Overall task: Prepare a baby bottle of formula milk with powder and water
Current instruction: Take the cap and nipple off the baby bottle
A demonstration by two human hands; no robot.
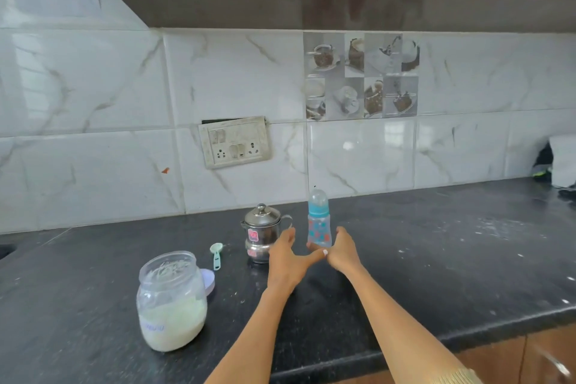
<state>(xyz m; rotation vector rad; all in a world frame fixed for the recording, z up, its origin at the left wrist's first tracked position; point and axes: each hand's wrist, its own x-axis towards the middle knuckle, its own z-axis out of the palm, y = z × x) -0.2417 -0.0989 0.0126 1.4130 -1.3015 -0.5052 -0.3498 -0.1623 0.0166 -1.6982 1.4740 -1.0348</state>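
Note:
A baby bottle (pixel 319 221) with a blue collar and clear cap stands upright on the black counter (pixel 436 252). Both of my hands reach toward its base. My left hand (pixel 288 256) is spread, thumb stretched right under the bottle. My right hand (pixel 343 248) is just right of the base, fingers relaxed; whether either hand touches the bottle is unclear. A lidded steel pot (pixel 261 232) stands left of the bottle, right behind my left hand. A clear jar of white powder (pixel 171 301) sits front left, its lid (pixel 208 280) behind it. A mint scoop (pixel 216 254) lies between jar and pot.
A tiled wall with a socket plate (pixel 234 142) runs behind the counter. Dark and white items (pixel 561 165) sit at the far right end. The counter's front edge runs bottom right, with wooden cabinet fronts (pixel 514 365) below. White specks dot the counter.

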